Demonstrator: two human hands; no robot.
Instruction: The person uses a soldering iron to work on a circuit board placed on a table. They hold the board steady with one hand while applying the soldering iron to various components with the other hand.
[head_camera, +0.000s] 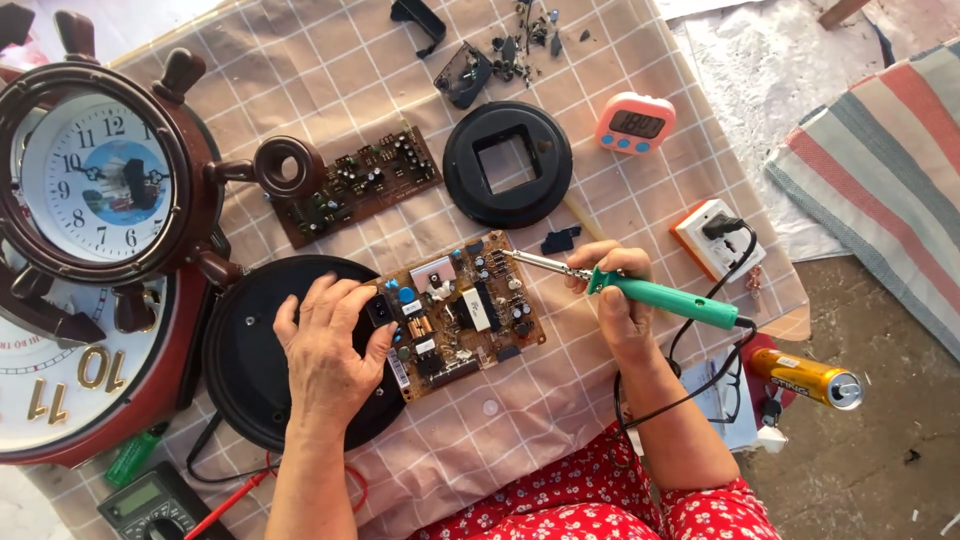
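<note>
Right hand (622, 300) grips green soldering iron (640, 292) over circuit board (462, 313).

A beige cloth with a white grid pattern (330, 60) covered the counter across most of the view. At three o'clock lay a striped fabric in red, grey and cream bands (885, 170), spread over a bare brown concrete floor (870, 470) that ran down to five o'clock. At one o'clock a crumpled white sheet (760, 70) rested on the ground. Bright, even daylight fell over everything.
</note>
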